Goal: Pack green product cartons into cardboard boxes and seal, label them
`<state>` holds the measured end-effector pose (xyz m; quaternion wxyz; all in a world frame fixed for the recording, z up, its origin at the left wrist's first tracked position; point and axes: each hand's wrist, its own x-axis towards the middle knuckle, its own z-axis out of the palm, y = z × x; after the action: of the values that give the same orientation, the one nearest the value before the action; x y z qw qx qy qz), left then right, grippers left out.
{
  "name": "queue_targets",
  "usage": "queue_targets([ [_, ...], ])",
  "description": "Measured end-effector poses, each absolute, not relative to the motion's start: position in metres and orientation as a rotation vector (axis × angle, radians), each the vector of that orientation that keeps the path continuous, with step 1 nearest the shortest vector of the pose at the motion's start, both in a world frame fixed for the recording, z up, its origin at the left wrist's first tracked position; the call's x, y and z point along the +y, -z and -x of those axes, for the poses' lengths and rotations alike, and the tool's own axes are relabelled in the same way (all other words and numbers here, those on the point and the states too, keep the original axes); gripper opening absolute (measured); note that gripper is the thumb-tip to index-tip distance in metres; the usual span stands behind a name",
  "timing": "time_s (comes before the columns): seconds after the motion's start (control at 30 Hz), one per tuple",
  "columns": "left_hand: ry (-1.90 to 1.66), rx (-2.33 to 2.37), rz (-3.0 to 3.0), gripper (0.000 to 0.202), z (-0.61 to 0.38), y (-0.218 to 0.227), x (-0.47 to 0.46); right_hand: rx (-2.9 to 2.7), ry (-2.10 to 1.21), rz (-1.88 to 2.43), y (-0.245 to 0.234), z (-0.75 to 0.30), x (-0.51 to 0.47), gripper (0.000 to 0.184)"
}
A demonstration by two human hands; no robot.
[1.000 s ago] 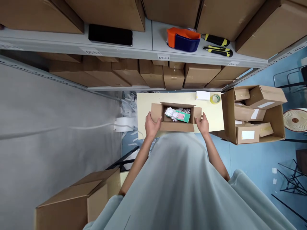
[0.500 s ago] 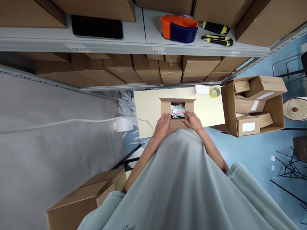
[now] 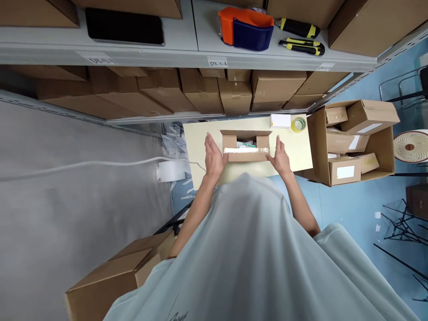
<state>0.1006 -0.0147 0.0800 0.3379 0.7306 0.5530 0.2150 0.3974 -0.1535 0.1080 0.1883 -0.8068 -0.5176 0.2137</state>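
Fingers of both hands flank the box (shelf tag begins D2)

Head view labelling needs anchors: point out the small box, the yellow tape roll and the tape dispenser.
small box (image 3: 246, 156), head view, its near folded flap.
yellow tape roll (image 3: 293, 125), head view, left side of ring.
tape dispenser (image 3: 249, 34), head view, blue body.
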Motion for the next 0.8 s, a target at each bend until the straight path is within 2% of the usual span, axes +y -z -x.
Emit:
queue_targets([
  [0.07,-0.559,1.388,-1.998,0.12,-0.112,-0.081,-0.006,-1.519,-0.526,2.25,-0.104,-0.396,-0.138,0.099],
  [0.13,-0.533,1.298,-2.084,0.11,-0.118,-0.083,0.0,-1.596,-0.489,2.215,-0.102,-0.394,-0.127,0.096],
  [0.2,-0.522,1.231,-2.125,0.088,-0.117,-0.084,0.0,-1.628,-0.462,2.202,-0.102,-0.391,-0.125,0.085],
  [0.3,-0.47,1.23,-2.111,0.049,-0.11,-0.082,-0.011,-1.608,-0.497,2.225,-0.098,-0.384,-0.135,0.057],
  [0.37,-0.409,1.265,-2.076,0.037,-0.107,-0.079,-0.023,-1.567,-0.571,2.25,-0.093,-0.378,-0.145,0.047],
  [0.8,-0.531,1.59,-1.63,0.024,-0.147,-0.062,-0.01,-1.146,-0.825,2.172,-0.069,-0.384,-0.113,0.038],
])
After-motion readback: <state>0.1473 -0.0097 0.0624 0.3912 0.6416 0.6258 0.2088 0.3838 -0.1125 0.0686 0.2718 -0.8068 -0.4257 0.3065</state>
